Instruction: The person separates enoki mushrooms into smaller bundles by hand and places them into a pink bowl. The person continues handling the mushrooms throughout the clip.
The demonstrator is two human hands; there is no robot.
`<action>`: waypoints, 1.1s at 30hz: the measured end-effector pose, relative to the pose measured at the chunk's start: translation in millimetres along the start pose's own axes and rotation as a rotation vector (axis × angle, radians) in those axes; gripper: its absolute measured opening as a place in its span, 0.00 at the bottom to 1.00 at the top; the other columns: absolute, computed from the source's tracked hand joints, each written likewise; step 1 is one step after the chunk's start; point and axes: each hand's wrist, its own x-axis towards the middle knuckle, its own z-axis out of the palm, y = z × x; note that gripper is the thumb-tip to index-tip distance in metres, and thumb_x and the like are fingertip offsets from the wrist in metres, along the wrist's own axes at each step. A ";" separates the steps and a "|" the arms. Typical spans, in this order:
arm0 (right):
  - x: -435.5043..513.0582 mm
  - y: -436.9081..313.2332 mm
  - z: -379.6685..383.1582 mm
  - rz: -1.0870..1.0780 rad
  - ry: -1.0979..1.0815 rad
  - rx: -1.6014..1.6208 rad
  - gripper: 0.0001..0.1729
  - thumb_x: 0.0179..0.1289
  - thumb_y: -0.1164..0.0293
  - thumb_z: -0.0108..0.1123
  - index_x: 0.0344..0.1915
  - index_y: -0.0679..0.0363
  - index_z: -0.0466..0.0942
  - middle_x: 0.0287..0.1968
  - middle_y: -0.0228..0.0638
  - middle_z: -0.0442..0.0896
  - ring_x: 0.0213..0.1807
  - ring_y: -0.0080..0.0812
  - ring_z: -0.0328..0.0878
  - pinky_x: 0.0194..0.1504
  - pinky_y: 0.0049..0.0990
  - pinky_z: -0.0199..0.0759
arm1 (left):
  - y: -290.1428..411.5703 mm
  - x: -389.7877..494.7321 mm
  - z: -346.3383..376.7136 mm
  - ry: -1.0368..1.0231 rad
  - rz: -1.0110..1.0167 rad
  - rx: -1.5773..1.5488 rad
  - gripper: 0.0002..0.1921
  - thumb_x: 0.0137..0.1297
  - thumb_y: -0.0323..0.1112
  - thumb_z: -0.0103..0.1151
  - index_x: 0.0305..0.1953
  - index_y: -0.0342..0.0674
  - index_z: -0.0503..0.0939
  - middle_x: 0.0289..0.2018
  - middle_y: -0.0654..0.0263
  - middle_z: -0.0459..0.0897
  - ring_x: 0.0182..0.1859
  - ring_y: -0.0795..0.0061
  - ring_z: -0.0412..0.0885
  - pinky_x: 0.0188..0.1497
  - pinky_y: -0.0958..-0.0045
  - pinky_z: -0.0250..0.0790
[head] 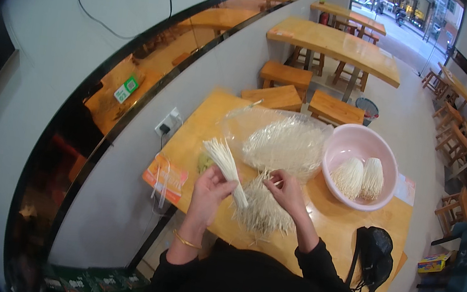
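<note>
My left hand grips a bundle of thin white strands, held tilted above the wooden table, with one end fanned out at the upper left. Thumb and fingers of my right hand are bent close together at the top of a loose heap of pale strands. Whether they pinch a strand is too small to tell. Behind the heap lies a clear plastic bag full of similar strands. To its right, a pink basin holds two white bundles with narrow tops and spread lower ends.
On the wooden table lie a black bag, an orange printed sheet and something yellow-green behind my left hand. A wall with a socket borders the left. Wooden stools and a bin stand beyond.
</note>
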 end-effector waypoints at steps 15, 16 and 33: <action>-22.4 -100.2 -20.4 -0.224 -0.075 0.559 0.05 0.64 0.74 0.59 0.34 0.65 0.76 0.25 0.23 0.75 0.25 0.12 0.69 0.28 0.14 0.64 | 3.1 -2.9 37.3 -0.061 0.143 0.062 0.19 0.57 0.16 0.58 0.50 0.33 0.71 0.47 0.61 0.77 0.49 0.75 0.77 0.53 0.75 0.70; -23.2 -98.8 -21.4 -0.252 -0.056 0.532 0.05 0.64 0.74 0.58 0.34 0.65 0.76 0.25 0.23 0.75 0.26 0.12 0.69 0.28 0.14 0.64 | 2.2 -2.5 38.6 -0.064 0.141 0.041 0.19 0.57 0.16 0.58 0.50 0.33 0.71 0.47 0.62 0.77 0.49 0.75 0.77 0.53 0.75 0.70; -55.3 -92.3 -93.0 -0.167 -0.205 1.340 0.04 0.68 0.72 0.53 0.36 0.60 0.71 0.33 0.34 0.76 0.26 0.20 0.67 0.29 0.18 0.62 | -7.6 11.4 66.0 -0.135 0.098 -0.079 0.18 0.62 0.19 0.54 0.54 0.33 0.68 0.49 0.60 0.76 0.51 0.71 0.76 0.55 0.71 0.70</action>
